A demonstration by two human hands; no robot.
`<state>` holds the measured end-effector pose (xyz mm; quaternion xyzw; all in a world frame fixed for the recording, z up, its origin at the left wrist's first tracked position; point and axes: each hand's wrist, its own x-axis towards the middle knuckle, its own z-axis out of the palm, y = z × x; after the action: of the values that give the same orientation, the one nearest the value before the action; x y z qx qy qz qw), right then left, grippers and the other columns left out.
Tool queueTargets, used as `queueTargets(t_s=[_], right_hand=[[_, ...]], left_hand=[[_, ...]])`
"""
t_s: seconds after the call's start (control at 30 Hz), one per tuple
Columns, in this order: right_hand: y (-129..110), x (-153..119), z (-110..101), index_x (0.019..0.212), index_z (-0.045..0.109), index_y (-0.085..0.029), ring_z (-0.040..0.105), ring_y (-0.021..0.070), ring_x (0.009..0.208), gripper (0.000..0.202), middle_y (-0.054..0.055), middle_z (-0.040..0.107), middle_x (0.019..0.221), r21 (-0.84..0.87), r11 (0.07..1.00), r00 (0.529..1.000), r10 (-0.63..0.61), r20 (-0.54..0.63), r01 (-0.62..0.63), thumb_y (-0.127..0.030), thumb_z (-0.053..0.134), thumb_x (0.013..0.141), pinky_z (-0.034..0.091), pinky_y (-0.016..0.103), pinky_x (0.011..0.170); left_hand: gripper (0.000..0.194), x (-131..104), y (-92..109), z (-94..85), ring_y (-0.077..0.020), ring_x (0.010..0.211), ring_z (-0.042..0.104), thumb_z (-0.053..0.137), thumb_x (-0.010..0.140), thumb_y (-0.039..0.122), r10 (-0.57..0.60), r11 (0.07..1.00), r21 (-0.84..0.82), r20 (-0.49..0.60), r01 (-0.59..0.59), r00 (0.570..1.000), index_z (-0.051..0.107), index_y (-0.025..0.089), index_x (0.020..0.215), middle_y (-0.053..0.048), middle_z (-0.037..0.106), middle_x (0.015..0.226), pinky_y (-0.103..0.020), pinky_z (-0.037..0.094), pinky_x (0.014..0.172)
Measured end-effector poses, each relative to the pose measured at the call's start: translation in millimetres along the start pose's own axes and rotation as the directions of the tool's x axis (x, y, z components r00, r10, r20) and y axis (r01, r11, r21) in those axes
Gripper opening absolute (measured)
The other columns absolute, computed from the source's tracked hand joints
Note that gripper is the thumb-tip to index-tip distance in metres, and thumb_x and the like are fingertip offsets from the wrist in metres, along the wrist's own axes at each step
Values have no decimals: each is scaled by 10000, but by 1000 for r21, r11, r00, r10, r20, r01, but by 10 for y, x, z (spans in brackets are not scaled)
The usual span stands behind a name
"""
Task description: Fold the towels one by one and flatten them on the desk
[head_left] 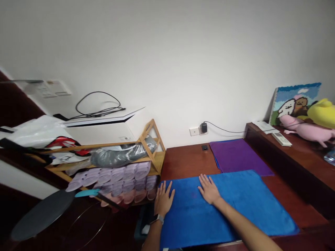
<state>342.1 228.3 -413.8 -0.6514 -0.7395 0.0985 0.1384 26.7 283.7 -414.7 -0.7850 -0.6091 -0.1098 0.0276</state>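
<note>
Blue towel (230, 209) lies flat on table (188, 158), lower centre, long axis left-right. Left hand (163, 200) spread flat at its left edge; right hand (208, 190) spread, pressing nearer centre.

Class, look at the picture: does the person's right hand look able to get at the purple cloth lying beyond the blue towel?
Probably yes. The right hand lies flat and open on the blue towel, and the purple cloth lies just beyond it on the same wooden surface. Nothing stands between them.
</note>
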Motion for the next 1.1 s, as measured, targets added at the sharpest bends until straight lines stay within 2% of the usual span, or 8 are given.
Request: queueTargets(t_s=[0.23,0.33,0.43,0.63,0.8,0.93,1.0,1.1], right_hand=[[2018,-864,-647,1658,296,-123,242,276,1597,733,108,300,1709,-167,887,902,417,-110,-430,-509,182,1046,189,510,1297],[2442,-1082,-726,1662,273,-105,233,279,1600,764,116,278,1718,-169,836,853,507,-122,-522,-520,155,1032,205,513,1291],[2575,-1140,-689,1664,286,-142,242,276,1598,765,107,294,1718,-164,837,852,502,-146,-521,-537,148,1024,211,536,1284],[2299,-949,-692,1601,430,-101,318,328,1567,719,152,418,1654,-197,826,844,483,-235,-528,-448,193,1017,194,583,1278],[1030,-449,-442,1626,390,-151,304,287,1576,657,108,373,1677,-110,980,969,141,-202,-165,-440,233,1057,215,530,1291],[186,-153,-119,1653,314,-175,283,246,1585,686,82,326,1695,18,995,993,-94,-65,95,-537,240,1075,220,482,1304],[175,-129,-81,1653,311,-169,277,251,1587,697,90,315,1697,21,996,996,-83,-41,83,-551,249,1073,214,493,1306],[665,-254,-227,1646,330,-165,275,273,1586,696,111,331,1690,-36,999,998,28,-64,-31,-541,283,1063,217,528,1298]], left_hand=[[591,39,-10,51,-350,1538,376,419,1036,523,-27,999,19,-35,27,999,486,290,1575,-104,423,1675,-538,326,1236],[599,100,-3,-32,-364,1503,415,428,1021,548,-48,999,19,-17,49,999,495,312,1568,-111,454,1654,-553,359,1201],[602,166,-8,-120,-370,1457,465,418,1021,542,-67,997,35,5,67,998,507,292,1561,-146,517,1598,-572,384,1169],[610,174,-53,-28,-329,1501,434,372,1036,511,-61,998,20,-40,62,997,508,232,1561,-148,487,1626,-531,327,1234],[657,157,-124,126,-337,1564,339,361,1032,566,-79,997,1,-19,79,997,450,241,1596,-127,413,1678,-545,304,1254],[675,160,-156,140,-361,1558,346,352,1031,588,-101,995,0,-9,101,995,419,250,1612,-144,384,1690,-547,310,1250],[681,160,-161,138,-370,1552,355,347,1030,596,-105,994,3,-1,105,994,415,252,1614,-154,376,1692,-544,316,1246],[673,160,-159,146,-367,1558,345,347,1029,597,-119,993,-7,-9,119,993,419,270,1612,-136,378,1695,-546,329,1238]])
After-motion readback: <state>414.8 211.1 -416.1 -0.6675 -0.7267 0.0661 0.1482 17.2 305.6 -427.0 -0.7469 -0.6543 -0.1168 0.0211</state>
